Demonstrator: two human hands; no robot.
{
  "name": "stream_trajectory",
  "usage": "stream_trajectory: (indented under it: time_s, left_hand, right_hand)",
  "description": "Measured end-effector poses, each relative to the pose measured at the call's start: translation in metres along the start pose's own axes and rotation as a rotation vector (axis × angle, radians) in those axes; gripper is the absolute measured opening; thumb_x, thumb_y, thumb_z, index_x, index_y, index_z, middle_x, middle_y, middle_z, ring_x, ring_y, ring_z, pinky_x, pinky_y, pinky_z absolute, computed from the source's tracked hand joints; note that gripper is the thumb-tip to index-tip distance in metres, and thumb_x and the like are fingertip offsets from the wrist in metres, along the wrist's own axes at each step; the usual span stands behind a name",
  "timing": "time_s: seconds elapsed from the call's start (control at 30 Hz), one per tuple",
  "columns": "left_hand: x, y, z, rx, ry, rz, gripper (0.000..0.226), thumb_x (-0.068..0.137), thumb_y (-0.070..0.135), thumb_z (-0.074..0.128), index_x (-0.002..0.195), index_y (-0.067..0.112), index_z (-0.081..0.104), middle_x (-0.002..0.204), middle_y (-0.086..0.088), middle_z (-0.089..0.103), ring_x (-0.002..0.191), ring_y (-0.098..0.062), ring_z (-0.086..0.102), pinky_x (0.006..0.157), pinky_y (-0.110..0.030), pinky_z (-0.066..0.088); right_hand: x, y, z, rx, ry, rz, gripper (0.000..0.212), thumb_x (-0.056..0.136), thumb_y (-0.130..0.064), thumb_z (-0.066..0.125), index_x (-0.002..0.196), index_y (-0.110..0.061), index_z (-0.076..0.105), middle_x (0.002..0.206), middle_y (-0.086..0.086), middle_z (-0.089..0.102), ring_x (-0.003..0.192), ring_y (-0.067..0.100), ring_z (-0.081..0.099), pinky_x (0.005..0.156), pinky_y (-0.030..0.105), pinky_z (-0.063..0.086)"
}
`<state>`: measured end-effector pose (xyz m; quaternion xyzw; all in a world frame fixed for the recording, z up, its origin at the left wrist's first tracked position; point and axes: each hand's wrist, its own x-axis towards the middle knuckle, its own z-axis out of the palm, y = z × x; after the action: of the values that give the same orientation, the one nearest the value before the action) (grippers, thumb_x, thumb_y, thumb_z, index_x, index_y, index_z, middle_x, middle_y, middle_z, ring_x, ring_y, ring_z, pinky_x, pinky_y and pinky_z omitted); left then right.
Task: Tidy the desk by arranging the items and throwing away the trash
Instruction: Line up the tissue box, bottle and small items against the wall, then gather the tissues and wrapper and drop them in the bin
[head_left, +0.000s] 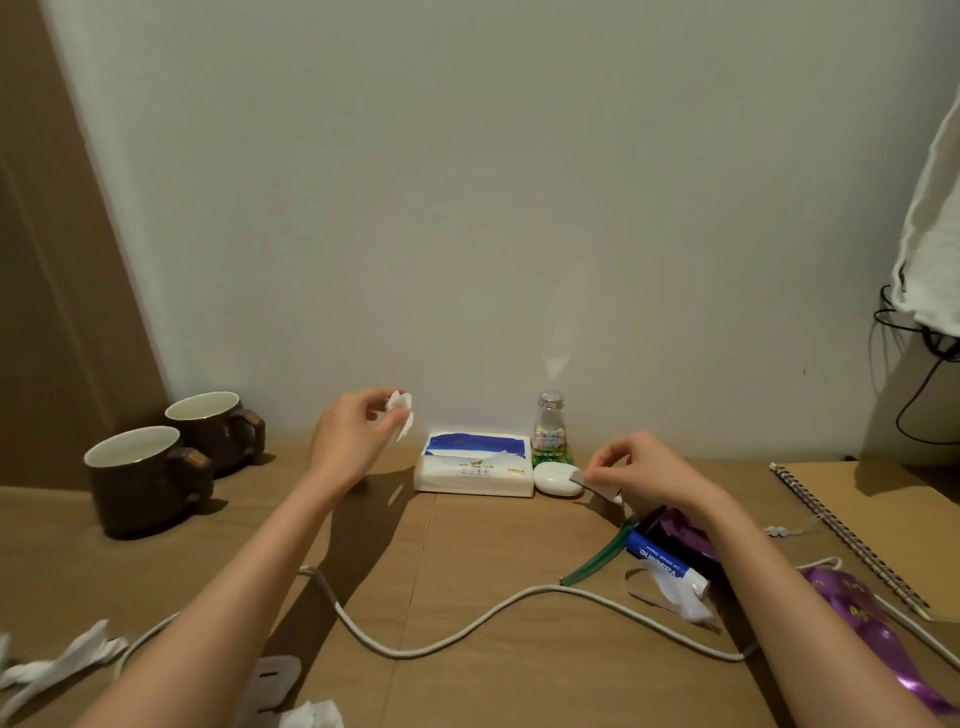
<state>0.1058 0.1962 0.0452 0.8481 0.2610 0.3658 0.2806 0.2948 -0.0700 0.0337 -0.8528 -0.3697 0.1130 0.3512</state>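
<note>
My left hand (353, 436) is raised over the desk and pinches a small crumpled white tissue (401, 413), left of the tissue pack (475, 470). My right hand (644, 467) pinches a small grey scrap of paper (597, 486) right beside the white earbud case (558, 478). Behind the case stands a small clear bottle (549, 431) on a green base. More crumpled tissues lie at the front left (62, 660) and the bottom centre (311, 717).
Two dark brown mugs (150, 478) stand at the back left. A white cable (467, 618) snakes across the wooden desk (467, 545). On the right lie a blue Vaseline tube (665, 564), a green strip (597, 558), purple wrappers (857, 613) and a spiral notebook (893, 530).
</note>
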Motion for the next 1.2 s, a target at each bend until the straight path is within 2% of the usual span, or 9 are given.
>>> stream_trajectory:
  time_s: [0.17,0.33,0.43,0.57,0.67,0.83,0.93,1.03,1.2]
  left_hand:
    - [-0.017,0.034,-0.037,-0.062,0.020,0.097,0.026,0.086,0.038,0.062,0.110,0.029,0.068,0.094,0.013,0.069,0.082,0.003,0.060,0.065,-0.018,0.044]
    - [-0.054,0.060,-0.083,-0.147,0.032,0.118,0.028,0.086,0.033,0.065,0.113,0.028,0.067,0.092,0.015,0.068,0.083,0.001,0.062,0.067,-0.015,0.046]
    - [-0.087,0.067,-0.112,-0.189,0.024,0.110,0.029,0.086,0.033,0.065,0.114,0.030,0.066,0.093,0.015,0.068,0.085,0.001,0.063,0.064,-0.011,0.045]
    - [-0.143,0.065,-0.151,-0.277,0.050,0.060,0.025,0.086,0.027,0.066,0.111,0.029,0.068,0.088,0.010,0.071,0.077,0.000,0.065,0.058,-0.010,0.047]
    - [-0.190,0.059,-0.179,-0.355,0.076,0.009,0.024,0.085,0.018,0.066,0.109,0.025,0.068,0.090,0.005,0.072,0.074,0.003,0.065,0.062,-0.010,0.048]
    - [-0.270,0.035,-0.224,-0.267,-0.001,-0.109,0.029,0.082,0.025,0.066,0.111,0.031,0.067,0.096,0.013,0.072,0.087,-0.003,0.067,0.068,-0.012,0.051]
    - [-0.317,0.008,-0.244,-0.241,-0.048,-0.173,0.030,0.080,0.027,0.067,0.109,0.034,0.068,0.098,0.012,0.072,0.085,-0.007,0.068,0.073,-0.017,0.053]
    - [-0.360,-0.029,-0.254,-0.237,-0.061,-0.263,0.027,0.080,0.026,0.067,0.106,0.032,0.070,0.094,0.005,0.073,0.084,-0.007,0.068,0.074,-0.017,0.051]
    - [-0.416,-0.109,-0.244,-0.229,-0.212,-0.453,0.026,0.086,0.010,0.064,0.107,0.026,0.068,0.098,0.013,0.072,0.087,-0.008,0.068,0.070,-0.013,0.051]
  right_hand:
    - [-0.011,-0.027,-0.005,0.056,0.136,-0.099,0.006,0.083,-0.024,0.071,0.081,-0.019,0.068,0.083,-0.001,0.069,0.081,0.014,0.063,0.069,0.022,0.050]
    - [-0.041,-0.078,-0.006,0.144,0.248,-0.250,0.005,0.081,-0.027,0.074,0.082,-0.023,0.070,0.081,-0.008,0.070,0.072,0.009,0.063,0.068,0.023,0.050]
    - [-0.072,-0.117,0.003,0.233,0.241,-0.336,0.006,0.082,-0.025,0.073,0.086,-0.022,0.070,0.083,-0.008,0.070,0.068,0.012,0.065,0.060,0.017,0.052]
    - [-0.123,-0.160,0.026,0.431,0.184,-0.432,0.007,0.083,-0.016,0.072,0.087,-0.011,0.071,0.081,-0.001,0.071,0.053,0.013,0.062,0.053,0.022,0.053]
    - [-0.162,-0.181,0.051,0.507,0.103,-0.480,0.009,0.084,-0.013,0.070,0.089,-0.005,0.069,0.081,0.001,0.069,0.047,0.008,0.058,0.049,0.017,0.049]
    - [-0.222,-0.204,0.106,0.593,-0.148,-0.508,0.007,0.083,-0.009,0.069,0.090,-0.012,0.068,0.082,-0.001,0.069,0.063,0.010,0.066,0.055,0.020,0.053]
    - [-0.250,-0.209,0.147,0.603,-0.326,-0.485,0.009,0.083,-0.009,0.070,0.091,-0.011,0.068,0.085,0.002,0.070,0.060,0.016,0.067,0.058,0.024,0.056]
    - [-0.270,-0.206,0.192,0.586,-0.459,-0.465,0.007,0.084,-0.008,0.070,0.089,-0.010,0.067,0.082,0.000,0.069,0.057,0.020,0.066,0.059,0.026,0.054]
    - [-0.287,-0.194,0.266,0.420,-0.668,-0.419,0.007,0.088,-0.013,0.065,0.094,-0.015,0.067,0.084,-0.001,0.070,0.062,0.017,0.068,0.066,0.027,0.056]
